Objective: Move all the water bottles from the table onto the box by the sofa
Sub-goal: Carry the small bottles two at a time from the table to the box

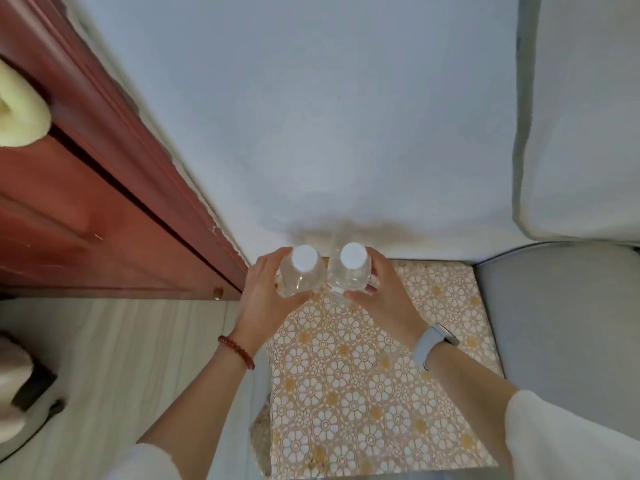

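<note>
Two clear water bottles with white caps stand upright side by side at the far end of the box (363,375), which is covered with a white and gold flower-patterned cloth. My left hand (266,299) is wrapped around the left bottle (303,268). My right hand (384,292) grips the right bottle (349,268), which has a bit of red label low on its side. The bottles touch each other, close to the wall. Whether their bases rest on the cloth is hidden by my hands.
A grey sofa seat (561,323) adjoins the box on the right, with a white cushion (581,116) above it. A red-brown wooden door (86,202) stands to the left. A white wall (329,116) rises behind the box. Pale floor (121,358) lies to the left.
</note>
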Motion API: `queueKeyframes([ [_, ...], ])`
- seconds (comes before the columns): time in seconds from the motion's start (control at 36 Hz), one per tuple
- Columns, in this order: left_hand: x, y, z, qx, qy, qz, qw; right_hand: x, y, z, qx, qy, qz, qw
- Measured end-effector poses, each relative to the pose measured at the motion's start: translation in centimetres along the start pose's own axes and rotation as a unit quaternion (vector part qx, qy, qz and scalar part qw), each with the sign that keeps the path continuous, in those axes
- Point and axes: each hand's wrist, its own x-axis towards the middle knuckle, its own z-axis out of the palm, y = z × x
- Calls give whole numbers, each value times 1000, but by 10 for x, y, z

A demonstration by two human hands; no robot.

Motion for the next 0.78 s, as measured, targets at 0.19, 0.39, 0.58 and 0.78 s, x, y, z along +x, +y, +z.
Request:
queueKeyframes([
  [0.19,12,23,-10,35,-59,14,998,-3,-9,-14,-110,0,-47,993],
  [0.39,14,37,-14,70,-1,39,997,-6,-31,-8,-105,75,-83,988],
  [0.58,16,38,-19,56,4,24,998,-2,-36,-1,-104,96,-84,986],
  [0.78,30,40,-24,43,26,22,998,19,-53,6,-105,100,-73,987],
])
